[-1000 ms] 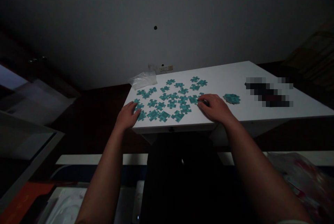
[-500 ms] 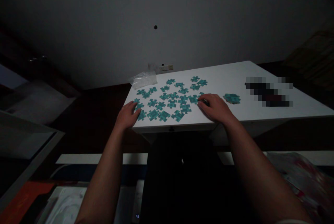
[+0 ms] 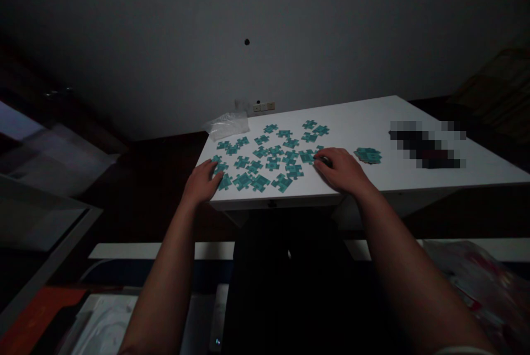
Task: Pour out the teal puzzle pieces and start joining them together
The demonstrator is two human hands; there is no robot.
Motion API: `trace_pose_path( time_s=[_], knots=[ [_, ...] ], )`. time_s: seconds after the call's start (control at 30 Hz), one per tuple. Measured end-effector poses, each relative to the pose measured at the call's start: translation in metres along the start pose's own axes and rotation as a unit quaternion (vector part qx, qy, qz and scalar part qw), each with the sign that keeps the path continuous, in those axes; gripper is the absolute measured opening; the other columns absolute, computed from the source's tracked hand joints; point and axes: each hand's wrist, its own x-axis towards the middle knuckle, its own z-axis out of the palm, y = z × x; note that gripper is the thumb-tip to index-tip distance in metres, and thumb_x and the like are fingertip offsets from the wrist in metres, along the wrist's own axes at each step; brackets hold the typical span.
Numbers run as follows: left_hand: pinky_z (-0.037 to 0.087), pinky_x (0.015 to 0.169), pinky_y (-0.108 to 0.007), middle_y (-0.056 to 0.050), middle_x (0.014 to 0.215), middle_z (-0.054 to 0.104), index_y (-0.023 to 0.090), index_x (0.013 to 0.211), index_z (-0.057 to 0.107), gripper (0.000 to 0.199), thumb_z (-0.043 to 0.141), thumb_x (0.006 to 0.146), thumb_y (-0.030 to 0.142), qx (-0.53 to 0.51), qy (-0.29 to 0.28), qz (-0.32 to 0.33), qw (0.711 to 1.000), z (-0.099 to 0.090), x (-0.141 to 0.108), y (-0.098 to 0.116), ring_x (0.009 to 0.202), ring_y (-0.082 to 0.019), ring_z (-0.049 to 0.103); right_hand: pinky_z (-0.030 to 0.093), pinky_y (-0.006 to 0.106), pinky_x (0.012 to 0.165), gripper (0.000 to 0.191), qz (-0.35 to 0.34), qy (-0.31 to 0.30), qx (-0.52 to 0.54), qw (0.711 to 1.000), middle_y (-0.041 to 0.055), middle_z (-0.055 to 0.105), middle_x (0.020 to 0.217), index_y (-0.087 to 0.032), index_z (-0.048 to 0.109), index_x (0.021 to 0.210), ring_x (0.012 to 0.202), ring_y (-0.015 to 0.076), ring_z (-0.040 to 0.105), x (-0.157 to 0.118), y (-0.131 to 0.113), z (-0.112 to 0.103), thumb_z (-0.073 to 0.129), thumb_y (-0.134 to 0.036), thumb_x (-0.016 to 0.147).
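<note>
Many teal jigsaw puzzle pieces (image 3: 272,163) lie spread over the left half of the white table (image 3: 351,117), most of them apart or barely overlapping. My left hand (image 3: 202,181) rests at the table's left front corner, thumb apart from the fingers, touching pieces at the edge of the spread. At the right side of the pieces, my right hand (image 3: 342,170) is curled on the tabletop. Something small and dark shows between its thumb and fingers; I cannot tell what it is. Just right of that hand sits a stack of teal puzzle pieces (image 3: 367,155).
A clear plastic bag (image 3: 228,125) lies at the back left corner of the table. A dark, pixelated object (image 3: 426,146) is on the right. The wall with a socket (image 3: 264,106) stands behind. Below right is another plastic bag (image 3: 476,283).
Both hands and the puzzle pieces stay in place. Only a very slight shift of the camera shows.
</note>
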Motion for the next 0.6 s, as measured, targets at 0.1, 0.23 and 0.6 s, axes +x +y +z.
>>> trace_pose_path(
  time_s=[0.1,0.23,0.6],
  knots=[
    [0.041,0.152,-0.057,-0.018,0.192,0.061,0.019,0.175,0.073,0.074,0.056,0.118,0.063,0.0,0.001,0.001,1.0,-0.0001,-0.0002,0.0005,0.18,-0.04,0.056,0.059,0.075,0.125,0.04,-0.001,-0.004,-0.001,1.0,0.0171,0.09,0.139,-0.033,0.095,0.125,0.142,0.0498,0.077,0.0002,0.0003,-0.0004,0.065,-0.052,0.107],
    [0.042,0.151,-0.059,-0.018,0.192,0.062,0.02,0.174,0.074,0.073,0.058,0.117,0.064,-0.005,0.0,-0.002,1.0,-0.0006,-0.0003,0.0014,0.179,-0.041,0.057,0.059,0.074,0.125,0.039,0.0,-0.006,-0.003,1.0,0.0162,0.09,0.14,-0.033,0.095,0.125,0.142,0.0494,0.077,0.0004,0.0007,-0.0005,0.066,-0.053,0.107],
    [0.042,0.152,-0.058,-0.017,0.191,0.062,0.022,0.174,0.074,0.073,0.058,0.117,0.064,-0.005,0.0,-0.007,1.0,-0.0005,0.0002,0.0015,0.179,-0.041,0.056,0.06,0.074,0.122,0.038,0.002,0.002,0.002,1.0,0.0146,0.092,0.136,-0.035,0.096,0.126,0.139,0.0488,0.077,0.0001,-0.0002,-0.0005,0.068,-0.05,0.105]
  ],
)
